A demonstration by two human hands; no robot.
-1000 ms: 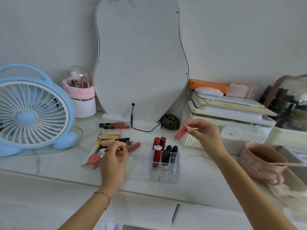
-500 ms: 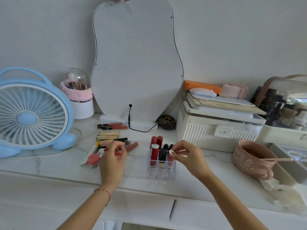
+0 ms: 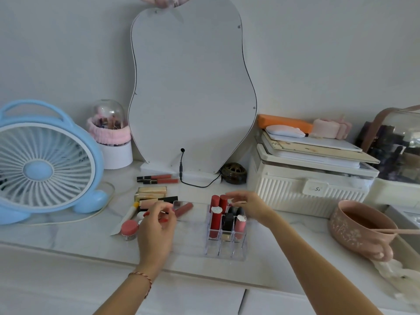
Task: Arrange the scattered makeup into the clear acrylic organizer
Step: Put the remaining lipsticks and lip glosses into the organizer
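Observation:
The clear acrylic organizer stands mid-table. Its slots hold two red lipsticks at the back, then a white-capped red one, a black one and a pink one. My right hand hovers over the organizer's back right corner, fingers apart and holding nothing. My left hand is left of the organizer, its fingertips pinched on a thin red pencil. Loose makeup lies beyond it: cream and gold lipsticks, two gloss tubes, a brownish gloss tube, a pink-lidded jar.
A blue fan fills the left side. The mirror stands at the back with a black cable. A white storage box sits right of the organizer, and a pink bowl with a spoon is at the far right.
My right hand brought the pink lipstick down into the organizer's right-hand slot, let it go, and now hovers with nothing in it. My left hand stayed in place.

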